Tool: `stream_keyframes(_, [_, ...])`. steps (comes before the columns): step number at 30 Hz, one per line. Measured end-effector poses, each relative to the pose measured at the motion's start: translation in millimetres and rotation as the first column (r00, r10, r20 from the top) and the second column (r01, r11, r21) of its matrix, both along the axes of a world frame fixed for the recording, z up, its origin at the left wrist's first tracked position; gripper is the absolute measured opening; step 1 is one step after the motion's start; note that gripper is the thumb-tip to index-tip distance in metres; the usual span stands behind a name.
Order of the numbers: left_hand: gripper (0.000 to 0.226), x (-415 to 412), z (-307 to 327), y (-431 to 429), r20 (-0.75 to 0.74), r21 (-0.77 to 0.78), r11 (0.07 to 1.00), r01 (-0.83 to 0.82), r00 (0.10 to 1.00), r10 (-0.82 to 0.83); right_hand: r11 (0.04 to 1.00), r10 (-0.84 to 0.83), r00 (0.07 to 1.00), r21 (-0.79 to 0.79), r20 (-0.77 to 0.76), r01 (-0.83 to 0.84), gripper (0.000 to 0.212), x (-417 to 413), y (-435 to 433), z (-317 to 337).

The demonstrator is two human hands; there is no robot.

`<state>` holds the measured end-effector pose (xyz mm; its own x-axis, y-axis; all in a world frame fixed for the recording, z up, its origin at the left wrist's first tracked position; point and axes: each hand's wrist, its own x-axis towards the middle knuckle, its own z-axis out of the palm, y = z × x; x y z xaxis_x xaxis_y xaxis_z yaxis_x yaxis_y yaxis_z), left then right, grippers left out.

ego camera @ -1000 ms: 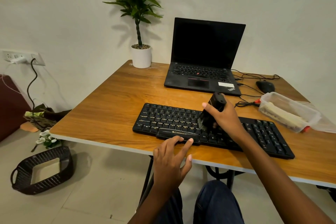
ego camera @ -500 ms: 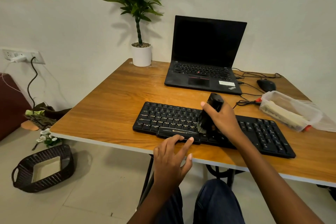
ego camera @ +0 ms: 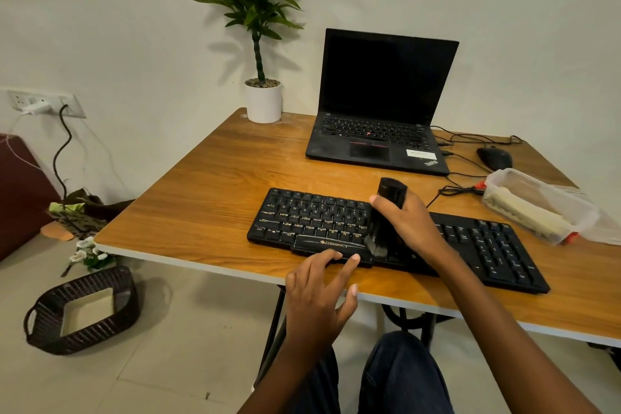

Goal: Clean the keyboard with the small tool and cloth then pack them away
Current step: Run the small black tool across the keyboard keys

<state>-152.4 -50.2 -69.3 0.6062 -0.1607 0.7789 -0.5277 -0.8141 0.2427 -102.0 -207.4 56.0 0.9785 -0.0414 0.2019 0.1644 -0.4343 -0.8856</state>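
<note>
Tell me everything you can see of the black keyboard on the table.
The keyboard is black, plastic-looking and full-width, with a number pad at its right end and light key legends. Its front edge has a bulge printed ZEBRONICS. It lies flat on the wooden table, close to the near edge and slightly skewed. The left hand rests its fingertips on the bulge. The right hand grips a small black tool whose lower end meets the keys near the middle.

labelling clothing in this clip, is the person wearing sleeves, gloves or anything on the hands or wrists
No. The left hand and right hand show no gloves, rings, watch or bands, and no sleeve appears anywhere up to the frame edge. Dark blue trousers cover the knees.
</note>
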Motion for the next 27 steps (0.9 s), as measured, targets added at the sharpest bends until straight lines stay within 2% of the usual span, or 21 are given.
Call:
stream_keyframes(2, [0.041,0.4,0.2,0.0,0.001,-0.004,1.000,0.001,1.000,-0.001,0.999,0.044,0.998,-0.019,-0.047,-0.045,0.016,-0.9,-0.5,1.3])
stream_keyframes(6, [0.041,-0.9,-1.5,0.6,-0.009,0.001,1.000,0.005,1.000,-0.005,1.000,-0.010,1.000,-0.005,0.025,0.011,0.013,-3.6,-2.0,5.2])
stream_keyframes(9, [0.041,0.2,-1.6,0.2,-0.023,0.006,1.000,0.001,1.000,-0.001,0.994,0.090,0.992,-0.055,-0.093,-0.095,0.011,-7.5,-2.9,11.3])
stream_keyframes(11, [0.040,-0.5,-0.4,1.8,-0.023,-0.003,0.999,0.032,0.999,-0.032,0.992,0.121,0.990,-0.012,-0.075,-0.122,0.010,-10.6,-6.1,17.5])
stream_keyframes(14, [0.037,0.3,6.9,13.9,0.020,-0.151,0.984,0.090,0.996,-0.088,0.988,0.151,0.987,0.054,-0.061,-0.147,0.010,-17.2,-12.1,25.0])
stream_keyframes(17, [0.040,11.5,29.0,42.3,-0.001,-0.316,0.948,0.043,0.999,-0.046,0.968,0.250,0.960,0.018,-0.127,-0.250,0.016,-22.9,-17.0,31.0])
stream_keyframes(18, [0.046,18.4,41.0,54.4,-0.065,-0.349,0.937,0.019,0.997,-0.045,0.958,0.282,0.947,-0.011,-0.153,-0.287,0.017,-22.8,-18.0,32.2])
stream_keyframes(20, [0.075,36.2,63.6,78.8,-0.311,-0.372,0.928,0.009,0.941,-0.134,0.938,0.314,0.925,-0.083,-0.212,-0.337,0.021,-20.1,-20.5,34.6])
stream_keyframes(23, [0.118,67.7,72.8,108.1,-0.617,-0.322,0.942,0.092,0.735,-0.282,0.896,0.357,0.876,-0.146,-0.324,-0.420,0.034,-10.8,-25.4,40.8])
stream_keyframes(25, [0.130,79.2,69.2,115.1,-0.713,-0.218,0.966,0.137,0.654,-0.253,0.858,0.414,0.830,-0.146,-0.372,-0.493,0.034,-2.4,-23.0,44.2])
stream_keyframes(27, [0.132,82.7,66.3,114.8,-0.746,-0.176,0.972,0.156,0.623,-0.235,0.822,0.476,0.798,-0.135,-0.371,-0.553,0.027,6.0,-12.1,44.9])
